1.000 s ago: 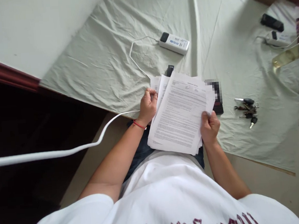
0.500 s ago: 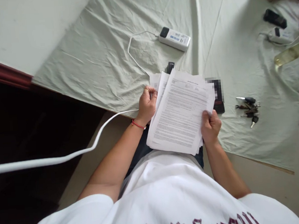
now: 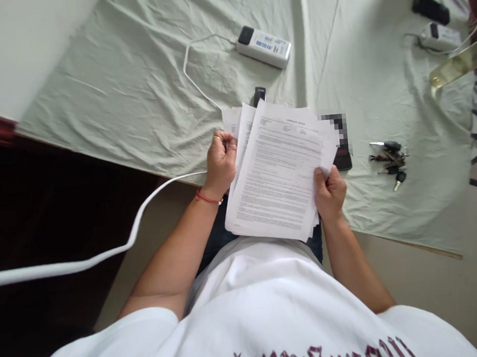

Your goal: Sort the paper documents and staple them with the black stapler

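Several printed sheets of paper [image 3: 279,170] are held between my two hands, above the near edge of the table. The sheets overlap unevenly, and the front one is covered in lines of small print. My left hand [image 3: 221,160] grips their left edge in a closed fist, thumb on top. My right hand [image 3: 330,193] pinches the right edge, its thumb over the front sheet. Just past the top of the papers a small black object [image 3: 259,95] lies on the cloth, partly hidden. A dark, partly blurred item [image 3: 343,160] lies behind their right edge.
A pale green cloth [image 3: 141,98] covers the table. On it lie a white power bank-like box [image 3: 264,47] with a cable, a bunch of keys [image 3: 391,161], a black object [image 3: 430,7] and another white box [image 3: 441,37]. A thick white cable [image 3: 142,208] runs at left.
The view has shifted a little, so the table's things appear farther left and higher. Both hands keep their hold on the papers, which look nearly unchanged.
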The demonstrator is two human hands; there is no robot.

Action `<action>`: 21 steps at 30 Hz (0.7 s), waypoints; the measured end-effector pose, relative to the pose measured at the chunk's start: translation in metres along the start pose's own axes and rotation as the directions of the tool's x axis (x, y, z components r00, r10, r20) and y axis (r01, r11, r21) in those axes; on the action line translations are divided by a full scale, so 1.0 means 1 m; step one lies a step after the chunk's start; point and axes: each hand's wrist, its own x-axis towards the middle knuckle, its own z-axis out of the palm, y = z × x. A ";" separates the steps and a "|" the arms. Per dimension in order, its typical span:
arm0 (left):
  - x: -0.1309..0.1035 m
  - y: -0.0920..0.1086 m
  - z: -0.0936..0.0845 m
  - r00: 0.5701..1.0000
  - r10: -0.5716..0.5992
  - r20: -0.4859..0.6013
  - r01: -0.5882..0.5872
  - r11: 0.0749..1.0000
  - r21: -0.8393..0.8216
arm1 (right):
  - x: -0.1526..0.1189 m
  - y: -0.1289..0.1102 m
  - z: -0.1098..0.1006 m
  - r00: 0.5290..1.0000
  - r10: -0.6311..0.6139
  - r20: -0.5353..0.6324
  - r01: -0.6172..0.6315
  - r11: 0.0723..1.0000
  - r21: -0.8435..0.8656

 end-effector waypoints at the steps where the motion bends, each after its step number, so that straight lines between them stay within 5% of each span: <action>1: 0.000 0.000 0.000 1.000 -0.001 -0.004 0.001 1.000 0.000 | 0.000 0.000 0.000 1.000 0.002 0.003 -0.002 1.000 0.000; 21: 0.000 -0.003 -0.002 1.000 0.003 -0.027 -0.003 1.000 0.010 | 0.001 0.005 0.000 1.000 0.007 0.020 -0.008 0.999 0.045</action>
